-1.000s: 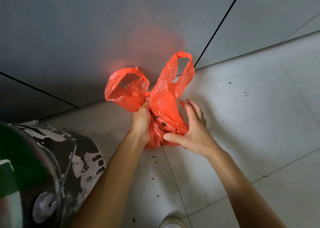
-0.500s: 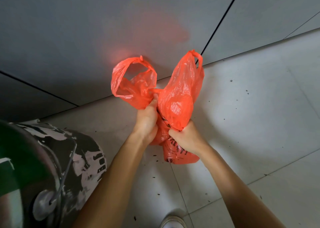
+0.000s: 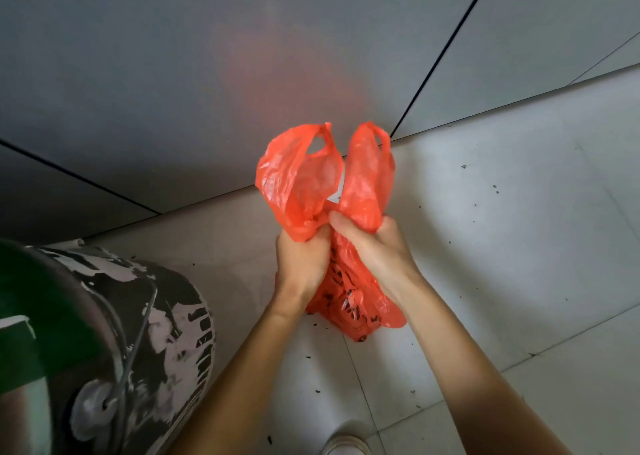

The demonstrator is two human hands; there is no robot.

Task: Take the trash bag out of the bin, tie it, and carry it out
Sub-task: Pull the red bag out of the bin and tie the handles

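Note:
An orange-red plastic trash bag (image 3: pixel 349 302) with black print hangs above the floor, out of the bin. Its two handle loops stand up side by side above my fists, close together. My left hand (image 3: pixel 302 262) is closed around the base of the left loop (image 3: pixel 298 177). Closed around the base of the right loop (image 3: pixel 369 174) is my right hand (image 3: pixel 375 247), thumb touching the left hand. The bin (image 3: pixel 138 344), a round bucket with a worn black-and-white pattern and a wire handle, stands at the lower left, apart from the bag.
A grey panelled wall (image 3: pixel 173 74) rises right behind the bag. The floor (image 3: pixel 502 247) is pale tile strewn with small dark specks. The toe of a white shoe (image 3: pixel 343 444) shows at the bottom edge.
Both hands have lifted the bag slightly and come together. The right hand moved up from the bag's body to the right loop's base, and the two loops now stand close together.

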